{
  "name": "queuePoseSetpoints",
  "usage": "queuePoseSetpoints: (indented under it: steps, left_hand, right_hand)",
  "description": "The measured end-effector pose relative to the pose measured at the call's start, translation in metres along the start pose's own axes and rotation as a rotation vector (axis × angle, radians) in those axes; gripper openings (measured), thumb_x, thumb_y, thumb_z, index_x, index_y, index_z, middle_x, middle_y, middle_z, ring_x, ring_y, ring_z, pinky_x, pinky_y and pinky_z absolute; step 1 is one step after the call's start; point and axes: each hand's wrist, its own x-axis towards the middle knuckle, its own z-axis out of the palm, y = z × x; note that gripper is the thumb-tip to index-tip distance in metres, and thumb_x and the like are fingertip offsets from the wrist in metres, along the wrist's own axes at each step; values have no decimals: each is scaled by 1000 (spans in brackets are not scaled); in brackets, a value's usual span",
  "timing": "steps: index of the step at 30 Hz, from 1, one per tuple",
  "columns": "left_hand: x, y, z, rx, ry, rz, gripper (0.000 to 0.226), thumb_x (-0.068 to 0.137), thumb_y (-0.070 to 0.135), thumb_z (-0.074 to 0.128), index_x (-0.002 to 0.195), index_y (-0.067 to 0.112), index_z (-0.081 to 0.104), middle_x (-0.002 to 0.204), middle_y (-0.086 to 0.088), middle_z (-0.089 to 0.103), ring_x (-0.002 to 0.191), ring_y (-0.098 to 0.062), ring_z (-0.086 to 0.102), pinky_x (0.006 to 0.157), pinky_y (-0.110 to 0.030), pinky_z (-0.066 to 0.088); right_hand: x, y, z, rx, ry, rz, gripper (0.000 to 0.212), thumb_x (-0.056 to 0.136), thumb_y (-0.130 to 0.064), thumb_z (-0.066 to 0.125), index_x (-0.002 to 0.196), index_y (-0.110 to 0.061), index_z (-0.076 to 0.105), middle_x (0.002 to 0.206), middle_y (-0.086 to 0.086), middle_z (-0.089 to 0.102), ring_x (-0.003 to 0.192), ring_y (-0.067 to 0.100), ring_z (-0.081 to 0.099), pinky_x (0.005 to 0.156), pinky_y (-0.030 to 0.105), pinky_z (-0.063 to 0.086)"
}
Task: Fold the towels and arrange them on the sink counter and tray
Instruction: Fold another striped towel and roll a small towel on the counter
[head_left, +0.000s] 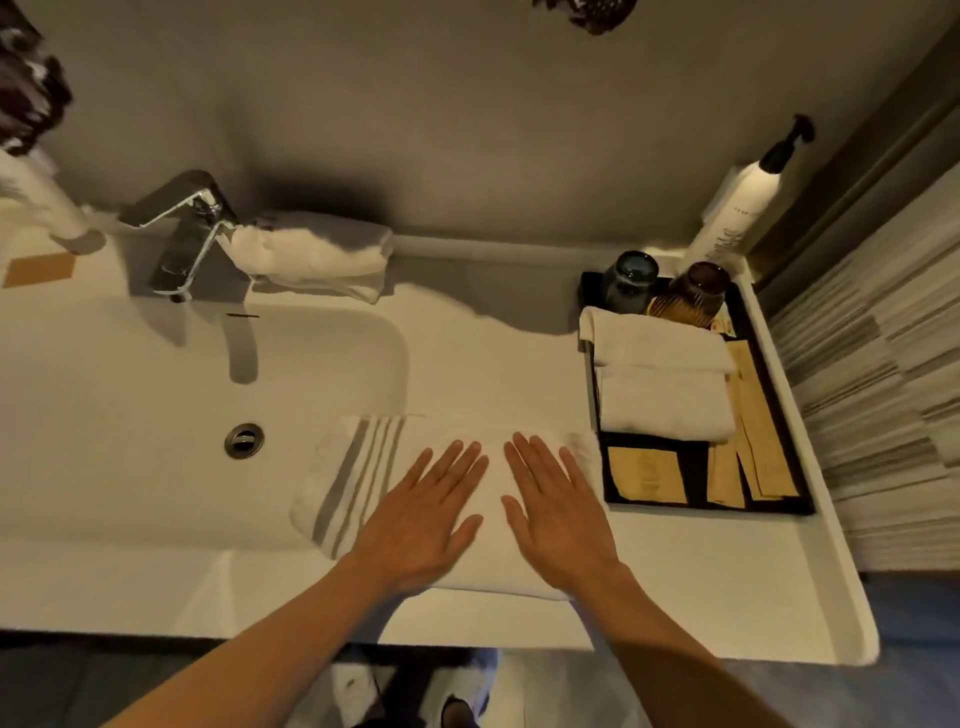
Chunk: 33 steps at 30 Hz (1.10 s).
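Left hand (421, 525) and right hand (558, 512): both flat, fingers spread, palms pressed on striped towel (358, 467). Towel: folded, lay on sink counter (675, 571), overhanging basin edge. Black tray (779, 415) just beside: held two folded white towels (665, 374).

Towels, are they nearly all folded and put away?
Nearly, it looks. Two folded towels already lie on the tray, and another towel sits beside the faucet. Both hands, left and right, press flat on the striped towel at the sink edge. It seems folded; only placing it remains.
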Motion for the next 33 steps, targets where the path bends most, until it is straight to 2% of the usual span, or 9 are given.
queuePoseSetpoints:
  steps: [4,7,10,13,17,21,25,28,33]
  left_hand:
    - [-27,-9,-1,15,-40,-66,66,103,56,19,158,23,2,166,2,-4,152,-14,-9,123,-43,5]
    - [-52,-31,-6,9,-48,-148,66,102,58,16,158,28,-2,165,4,-12,152,-15,-11,122,-41,0]
    - [-68,-40,-12,-63,-44,-234,65,101,58,14,156,31,-10,163,-1,-19,151,-18,-17,121,-38,-5]
    - [-63,-39,-11,-40,-27,-167,60,103,43,19,158,29,-1,164,-5,-13,152,-23,-11,121,-44,0]
    - [-47,-29,-7,-20,-82,75,61,97,29,28,157,20,20,164,-8,10,151,-30,11,119,-45,5]
    - [-39,-14,-4,-17,-71,81,55,101,33,26,154,20,28,160,-8,25,147,-29,27,117,-38,5]
    - [-43,-7,-3,19,-61,22,60,97,34,24,156,25,18,162,-6,15,149,-30,21,119,-41,0]
    - [-41,13,-11,1,-99,-15,59,100,34,18,158,29,7,165,-2,1,152,-27,4,122,-43,-3]
    - [-22,70,-6,30,-81,122,51,102,40,29,148,25,43,155,-7,41,143,-29,37,117,-49,28]
  right_hand:
    - [-5,-4,-4,-19,-74,48,58,103,-46,19,156,-20,16,163,-4,13,151,11,5,120,43,11]
    - [-4,-13,-8,-17,-95,113,56,103,-42,21,153,-17,26,161,0,20,149,16,16,119,44,15]
    - [-14,-27,-14,61,91,244,42,97,-30,43,132,-10,56,138,11,55,126,28,53,105,46,44]
    - [-39,-33,-25,107,304,564,27,90,-31,61,111,-14,59,109,4,60,97,22,57,81,39,49]
    - [-47,-33,-33,336,132,982,49,90,-49,55,119,-11,50,115,10,58,104,27,54,81,38,47]
    - [-28,-27,-46,777,68,1167,67,87,-43,63,136,-4,41,128,15,57,111,30,57,90,38,50]
    - [-13,-19,-68,1109,-73,1093,49,84,-20,69,126,-2,51,117,10,60,99,26,59,89,38,53]
    - [-23,-6,-95,1019,-126,940,28,82,-15,67,109,-11,59,106,6,64,96,26,63,83,37,55]
    - [-77,63,-148,812,-80,1056,28,81,-16,70,104,-12,55,100,11,61,93,32,59,84,43,53]
